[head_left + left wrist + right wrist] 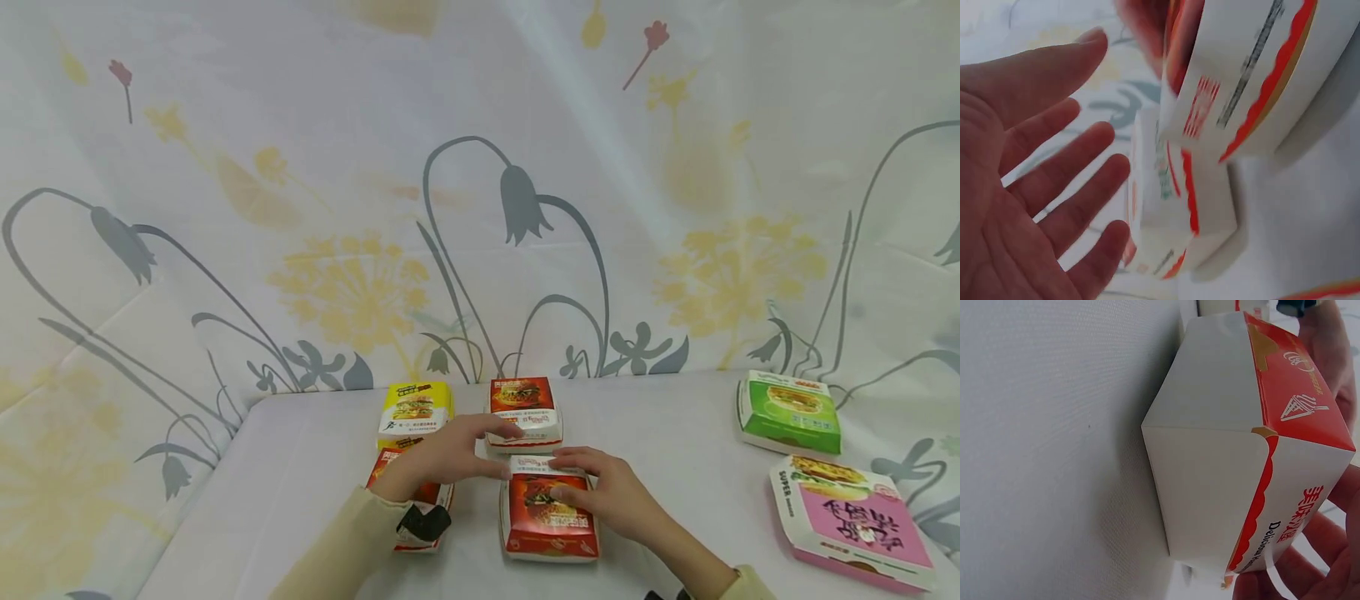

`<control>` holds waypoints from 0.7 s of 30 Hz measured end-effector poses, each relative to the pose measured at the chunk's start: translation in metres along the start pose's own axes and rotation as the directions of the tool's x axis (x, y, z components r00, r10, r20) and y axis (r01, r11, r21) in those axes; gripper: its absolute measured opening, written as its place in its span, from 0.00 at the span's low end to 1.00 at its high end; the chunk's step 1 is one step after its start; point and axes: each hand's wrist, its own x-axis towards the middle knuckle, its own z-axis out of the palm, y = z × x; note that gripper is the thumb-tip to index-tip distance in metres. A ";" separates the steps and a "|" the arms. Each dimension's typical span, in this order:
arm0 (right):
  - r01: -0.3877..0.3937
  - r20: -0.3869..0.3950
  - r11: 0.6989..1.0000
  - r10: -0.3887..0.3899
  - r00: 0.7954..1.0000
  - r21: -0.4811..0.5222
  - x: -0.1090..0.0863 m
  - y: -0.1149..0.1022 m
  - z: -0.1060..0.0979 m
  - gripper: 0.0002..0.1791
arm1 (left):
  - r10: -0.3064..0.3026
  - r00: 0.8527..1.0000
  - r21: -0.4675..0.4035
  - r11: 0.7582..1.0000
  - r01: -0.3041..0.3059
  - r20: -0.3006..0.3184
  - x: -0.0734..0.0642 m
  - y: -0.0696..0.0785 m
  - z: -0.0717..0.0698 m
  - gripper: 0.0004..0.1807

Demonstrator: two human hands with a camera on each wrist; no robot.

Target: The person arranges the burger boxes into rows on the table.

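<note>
A red burger box lies on the table at front centre, a burger pictured on its lid. My right hand rests over its right side, thumb and fingers spread loosely on the lid. In the right wrist view its fingers lie along the box's printed side. My left hand hovers left of that box, with nothing in it; the left wrist view shows its palm and spread fingers. Behind, a second red-and-white burger box is partly covered by the left fingertips.
Left of centre lie a yellow burger box and another red box, partly behind my left wrist. A green box and a pink box lie at the right. A flower-patterned cloth hangs behind the table.
</note>
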 end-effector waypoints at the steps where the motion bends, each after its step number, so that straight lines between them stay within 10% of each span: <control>1: 0.006 0.000 1.000 -0.006 1.000 -0.001 0.000 0.000 0.000 0.21 | 0.005 1.000 0.014 1.000 -0.005 0.016 -0.003 0.002 0.004 0.28; 15: 0.030 -0.014 0.999 -0.030 0.999 -0.019 -0.004 -0.001 0.000 0.22 | 0.059 0.996 0.272 0.959 -0.075 0.066 -0.018 0.015 0.036 0.36; 21: 0.062 -0.007 0.998 -0.062 0.998 -0.023 -0.007 -0.001 0.000 0.21 | 0.023 0.997 0.235 0.971 -0.039 0.072 -0.021 0.015 0.035 0.35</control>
